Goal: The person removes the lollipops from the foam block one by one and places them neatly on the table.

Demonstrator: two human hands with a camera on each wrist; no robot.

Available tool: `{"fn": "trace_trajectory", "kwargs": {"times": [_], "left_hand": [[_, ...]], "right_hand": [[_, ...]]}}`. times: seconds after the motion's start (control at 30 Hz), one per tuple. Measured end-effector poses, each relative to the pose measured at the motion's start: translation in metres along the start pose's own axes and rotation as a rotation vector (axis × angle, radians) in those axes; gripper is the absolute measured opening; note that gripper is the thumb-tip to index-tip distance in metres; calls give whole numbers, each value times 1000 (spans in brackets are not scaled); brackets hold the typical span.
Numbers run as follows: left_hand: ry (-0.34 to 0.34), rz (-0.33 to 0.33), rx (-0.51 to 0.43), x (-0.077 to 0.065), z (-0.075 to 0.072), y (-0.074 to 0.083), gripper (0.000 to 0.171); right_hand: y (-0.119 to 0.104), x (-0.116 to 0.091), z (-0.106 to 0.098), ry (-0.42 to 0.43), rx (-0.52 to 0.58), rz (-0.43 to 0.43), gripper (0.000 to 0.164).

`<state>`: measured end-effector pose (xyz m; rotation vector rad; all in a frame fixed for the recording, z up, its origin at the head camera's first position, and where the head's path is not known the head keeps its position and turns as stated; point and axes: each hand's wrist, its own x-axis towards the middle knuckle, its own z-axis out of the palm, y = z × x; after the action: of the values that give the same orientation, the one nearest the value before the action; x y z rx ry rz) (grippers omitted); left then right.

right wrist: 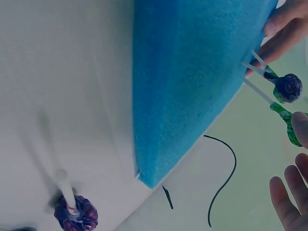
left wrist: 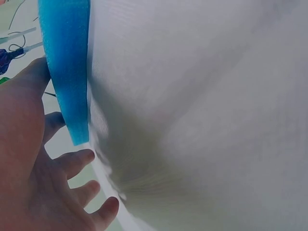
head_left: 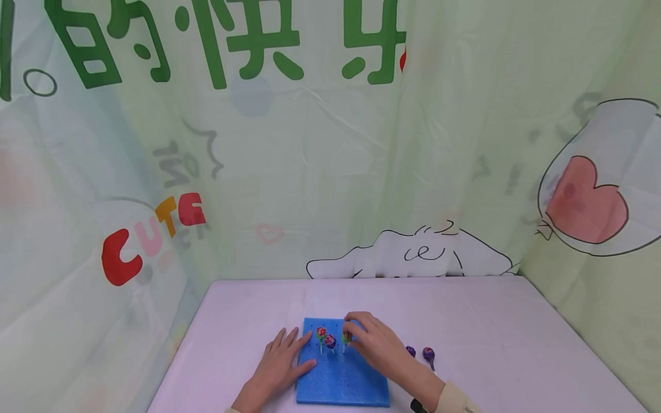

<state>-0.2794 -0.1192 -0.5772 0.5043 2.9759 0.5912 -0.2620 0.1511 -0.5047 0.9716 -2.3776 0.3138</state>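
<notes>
A blue foam board (head_left: 343,384) lies on the table, with small dark holes in its far part. Two lollipops stand in it on white sticks: one red-and-green (head_left: 321,332), the other purple (head_left: 330,342). To their right, my right hand (head_left: 379,347) pinches a green-wrapped lollipop (right wrist: 282,114) by its head, thumb and fingers round the wrapper. That lollipop's stick meets the board's top. My left hand (head_left: 280,360) is spread at the board's left side, thumb and forefinger on its edge. In the left wrist view the other fingers stretch beyond the foam (left wrist: 67,72).
Right of the board, two purple lollipops (head_left: 428,354) lie on the pale table (head_left: 490,332), one of them partly behind my right forearm. A printed curtain (head_left: 330,172) hangs behind the table and along both sides.
</notes>
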Motion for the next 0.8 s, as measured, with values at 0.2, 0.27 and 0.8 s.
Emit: {"fn": "trace_trajectory", "kwargs": {"times": [0.2,0.27,0.8], "left_hand": [[4,0,6,-1,0,1,80],[4,1,5,-1,0,1,79],[-4,4,-26,-1,1,-1,79]], "right_hand": [[1,2,-5,-33,9,47,39],[1,2,-7,-49,33,68,38],[24,-11,-35,-269,378,275,24]]}}
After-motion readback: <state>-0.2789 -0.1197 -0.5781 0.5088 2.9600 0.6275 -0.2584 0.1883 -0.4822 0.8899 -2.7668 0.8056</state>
